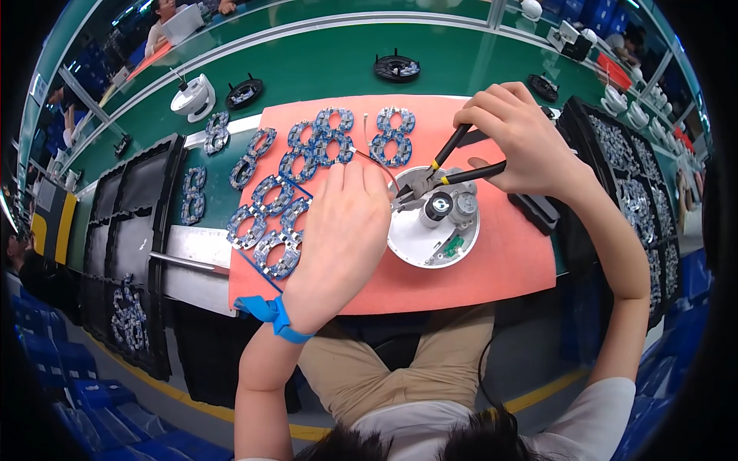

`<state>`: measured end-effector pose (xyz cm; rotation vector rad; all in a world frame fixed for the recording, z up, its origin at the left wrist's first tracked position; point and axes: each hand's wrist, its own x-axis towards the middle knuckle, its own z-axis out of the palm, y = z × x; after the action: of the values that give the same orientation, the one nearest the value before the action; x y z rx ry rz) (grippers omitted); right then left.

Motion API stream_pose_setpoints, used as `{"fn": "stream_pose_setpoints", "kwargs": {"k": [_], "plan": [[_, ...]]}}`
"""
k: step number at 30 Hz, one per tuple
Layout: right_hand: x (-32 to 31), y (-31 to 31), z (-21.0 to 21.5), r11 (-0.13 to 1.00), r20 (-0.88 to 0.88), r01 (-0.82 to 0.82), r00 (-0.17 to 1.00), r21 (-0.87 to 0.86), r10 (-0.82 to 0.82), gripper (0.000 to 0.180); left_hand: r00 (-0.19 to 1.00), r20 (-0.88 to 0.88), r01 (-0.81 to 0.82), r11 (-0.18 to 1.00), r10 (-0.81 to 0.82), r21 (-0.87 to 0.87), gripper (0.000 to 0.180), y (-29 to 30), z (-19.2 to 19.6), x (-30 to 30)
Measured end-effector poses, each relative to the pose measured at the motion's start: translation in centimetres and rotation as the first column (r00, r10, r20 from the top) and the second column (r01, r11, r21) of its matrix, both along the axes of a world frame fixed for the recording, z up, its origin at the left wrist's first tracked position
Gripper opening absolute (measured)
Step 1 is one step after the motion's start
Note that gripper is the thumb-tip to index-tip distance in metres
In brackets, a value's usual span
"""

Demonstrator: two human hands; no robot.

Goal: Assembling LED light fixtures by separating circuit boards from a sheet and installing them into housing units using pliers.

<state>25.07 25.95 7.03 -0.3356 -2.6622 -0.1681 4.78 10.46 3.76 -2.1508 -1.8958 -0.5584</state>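
Note:
My right hand (519, 134) grips black-and-yellow pliers (461, 175), their handles spread apart. The jaws are over the left rim of a round white housing (461, 253), next to a silver motor (438, 207) and a small green board (453, 246) inside it. My left hand (346, 223) is closed beside the housing's left edge, its fingers pressed together. A thin reddish wire (375, 160) passes just beyond those fingertips; what they pinch is hidden. Blue figure-eight circuit boards (392, 137) lie to the left and beyond, several in a cluster near my left wrist, which wears a blue strap (284, 319).
A salmon mat (507, 261) covers the bench. Black trays stand left (127, 223) and right (607, 184), the right one full of small parts. A black block (534, 213) lies right of the housing. Beyond is a green conveyor (323, 69) with black round assemblies (397, 67) and a white housing (192, 97).

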Motion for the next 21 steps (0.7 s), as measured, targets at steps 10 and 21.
{"fn": "stream_pose_setpoints", "kwargs": {"k": [10,21], "plan": [[0.4,0.5,-0.9,0.999,0.063,0.034,0.997,0.020,-0.035,0.026,1.000,0.022,-0.015,1.000,0.015,0.004,0.009,-0.1,-0.2,-0.3],[3.4,-5.2,-4.9,0.901,-0.263,-0.258,0.950,-0.349,0.170,0.035,0.585,0.811,0.579,0.706,-0.012,-0.407,0.011,-11.6,-2.8,-1.2]]}}
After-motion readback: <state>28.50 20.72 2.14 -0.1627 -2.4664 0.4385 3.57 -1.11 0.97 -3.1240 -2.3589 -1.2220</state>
